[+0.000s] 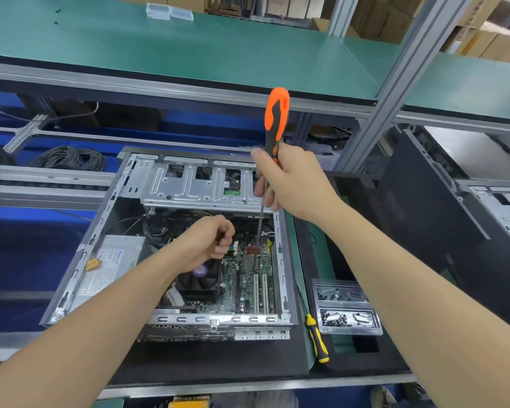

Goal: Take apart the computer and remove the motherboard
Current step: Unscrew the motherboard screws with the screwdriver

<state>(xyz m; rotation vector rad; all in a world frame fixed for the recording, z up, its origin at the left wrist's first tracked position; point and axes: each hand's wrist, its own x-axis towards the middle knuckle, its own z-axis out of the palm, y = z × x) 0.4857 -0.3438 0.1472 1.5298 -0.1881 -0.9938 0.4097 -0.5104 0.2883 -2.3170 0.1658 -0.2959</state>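
An open computer case (80,260) lies on its side on the bench. Inside it the green motherboard (248,284) shows, with a black CPU fan (200,278) and a silver power supply (112,260) to its left. My right hand (289,181) grips an orange-and-black screwdriver (276,116) low on the handle; its shaft points down to the board near a red-topped heatsink (253,250). My left hand (206,242) is curled inside the case above the fan, next to white connectors; what its fingers hold is hidden.
A yellow-and-black screwdriver (317,338) lies right of the case. Beside it stands a clear tray (346,307) with several screws. Dark case panels (424,216) lean at the right. A green shelf (189,48) runs overhead, and coiled cable (68,157) sits at the back left.
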